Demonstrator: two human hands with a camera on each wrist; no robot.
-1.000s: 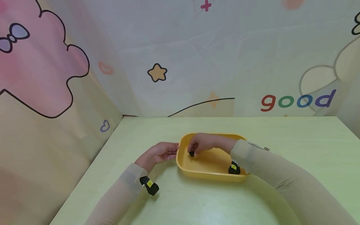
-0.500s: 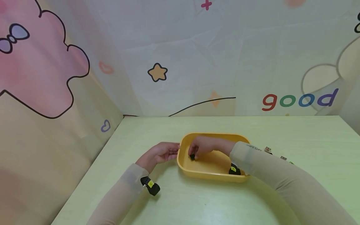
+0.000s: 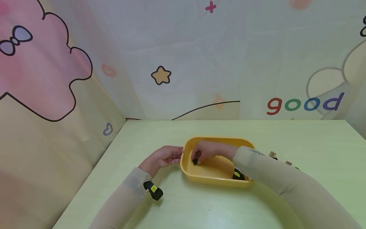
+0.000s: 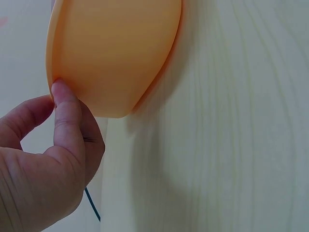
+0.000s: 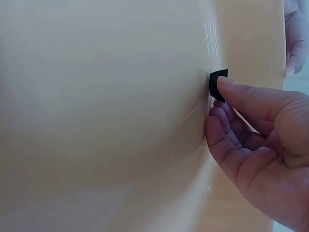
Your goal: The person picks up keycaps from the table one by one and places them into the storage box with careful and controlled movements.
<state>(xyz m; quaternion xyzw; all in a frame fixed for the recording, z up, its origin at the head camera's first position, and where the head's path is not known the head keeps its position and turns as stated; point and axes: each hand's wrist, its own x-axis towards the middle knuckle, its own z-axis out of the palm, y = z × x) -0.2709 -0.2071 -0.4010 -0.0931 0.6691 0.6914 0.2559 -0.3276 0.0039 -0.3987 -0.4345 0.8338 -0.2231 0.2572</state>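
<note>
A yellow plastic tub (image 3: 217,182) with rounded corners sits on the table. My left hand (image 3: 166,156) is at its left end; in the left wrist view the thumb and a finger pinch the tub's rim (image 4: 54,43). Inside the tub, near the left end, my right hand (image 3: 206,151) pinches a small black piece (image 3: 195,161). The right wrist view shows this black piece (image 5: 218,85) between thumb and fingers, low against the tub where floor meets end wall. What kind of piece it is I cannot tell. The right forearm covers the tub's right end.
Several small pieces, among them a patterned square one (image 3: 288,163) and a green one (image 3: 297,168), lie on the pale table (image 3: 171,206) beyond the right sleeve, partly hidden. A printed cloth (image 3: 183,47) stands behind the table. Each wrist wears a black camera (image 3: 153,190).
My right hand and the black piece have shifted slightly nearer, low inside the tub. More of the small pieces beyond the right sleeve now show. The left hand stays at the rim.
</note>
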